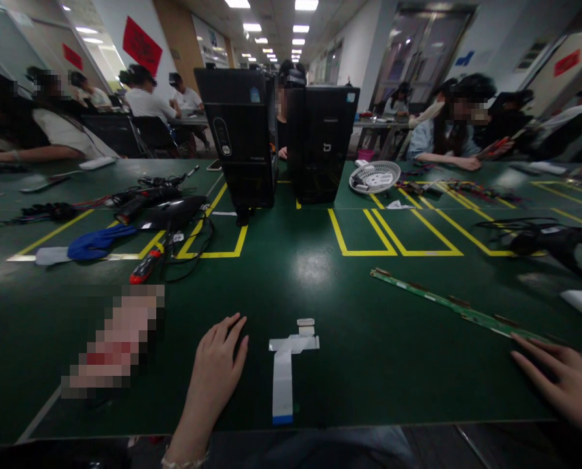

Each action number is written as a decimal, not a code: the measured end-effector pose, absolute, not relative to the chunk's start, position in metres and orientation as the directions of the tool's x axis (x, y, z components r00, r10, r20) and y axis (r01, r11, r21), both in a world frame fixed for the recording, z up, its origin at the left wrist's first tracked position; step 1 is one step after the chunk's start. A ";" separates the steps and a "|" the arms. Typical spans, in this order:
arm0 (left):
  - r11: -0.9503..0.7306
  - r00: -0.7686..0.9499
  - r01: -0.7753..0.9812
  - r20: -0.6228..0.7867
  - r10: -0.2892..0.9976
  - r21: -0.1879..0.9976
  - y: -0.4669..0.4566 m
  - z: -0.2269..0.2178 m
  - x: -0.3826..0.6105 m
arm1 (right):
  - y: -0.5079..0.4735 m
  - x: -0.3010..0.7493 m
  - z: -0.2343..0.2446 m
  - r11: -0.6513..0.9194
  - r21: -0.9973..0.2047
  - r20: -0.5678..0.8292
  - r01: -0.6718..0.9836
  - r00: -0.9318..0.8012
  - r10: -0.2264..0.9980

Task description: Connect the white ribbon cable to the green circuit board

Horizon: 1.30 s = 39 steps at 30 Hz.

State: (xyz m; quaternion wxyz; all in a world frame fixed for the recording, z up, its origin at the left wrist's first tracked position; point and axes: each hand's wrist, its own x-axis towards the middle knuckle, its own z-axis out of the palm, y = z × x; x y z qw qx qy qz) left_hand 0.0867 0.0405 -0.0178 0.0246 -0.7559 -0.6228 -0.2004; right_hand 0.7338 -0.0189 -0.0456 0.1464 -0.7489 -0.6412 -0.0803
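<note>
My left hand (219, 365) lies on the green tabletop, fingers stretched out and holding nothing. Just to its right is a white flat ribbon cable (282, 378), bent in a T shape, with a blue end near the table edge and a small connector at the far end. At the right, my right hand (562, 374) rests with fingers extended and apart. Its fingertips are at the near end of a long, narrow green circuit board (437, 301), which slants away to the left. Part of that near end is hidden by the hand.
Two black computer towers (245, 143) (325, 143) stand ahead. Left are a red-and-black screwdriver (146, 267), a blue item (98, 242), black cables and a blurred-out object (120, 339). A white basket (375, 177) and black cabled item (540, 238) lie right. Several people sit beyond.
</note>
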 end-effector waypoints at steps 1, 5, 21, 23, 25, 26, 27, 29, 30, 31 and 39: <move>-0.221 0.141 0.951 0.333 0.932 0.216 0.040 -0.018 0.087 | -0.012 0.727 -0.041 -0.114 -0.141 0.284 0.984 0.150 0.947; -0.213 0.133 0.951 0.324 0.937 0.225 0.040 -0.018 0.087 | 0.018 0.682 -0.022 -0.034 -0.162 0.208 0.986 0.068 0.976; -0.234 0.145 0.947 0.354 0.924 0.222 0.041 -0.019 0.087 | 0.092 0.468 0.000 0.424 -0.067 0.187 0.903 -0.406 0.894; -0.233 0.145 0.947 0.355 0.924 0.220 0.041 -0.018 0.087 | 0.092 0.451 0.001 0.453 -0.059 0.171 0.890 -0.438 0.883; -0.227 0.143 0.950 0.348 0.927 0.214 0.040 -0.017 0.088 | 0.090 0.437 0.003 0.478 -0.064 0.157 0.876 -0.464 0.872; -0.224 0.142 0.951 0.343 0.929 0.212 0.040 -0.017 0.088 | 0.090 0.430 0.003 0.490 -0.068 0.154 0.869 -0.476 0.866; -0.221 0.141 0.952 0.339 0.930 0.210 0.040 -0.017 0.088 | 0.089 0.425 0.004 0.502 -0.072 0.152 0.862 -0.488 0.859; -0.218 0.138 0.953 0.338 0.931 0.212 0.040 -0.016 0.088 | 0.088 0.415 0.005 0.521 -0.070 0.152 0.851 -0.507 0.849; -0.219 0.137 0.952 0.339 0.931 0.214 0.040 -0.016 0.089 | 0.087 0.410 0.005 0.525 -0.065 0.149 0.849 -0.512 0.846; -0.219 0.137 0.952 0.341 0.930 0.215 0.040 -0.016 0.089 | 0.085 0.406 0.006 0.526 -0.058 0.143 0.849 -0.514 0.846; -0.227 0.149 0.952 0.337 0.930 0.207 0.040 -0.017 0.088 | 0.079 0.395 0.011 0.539 -0.038 0.147 0.841 -0.529 0.836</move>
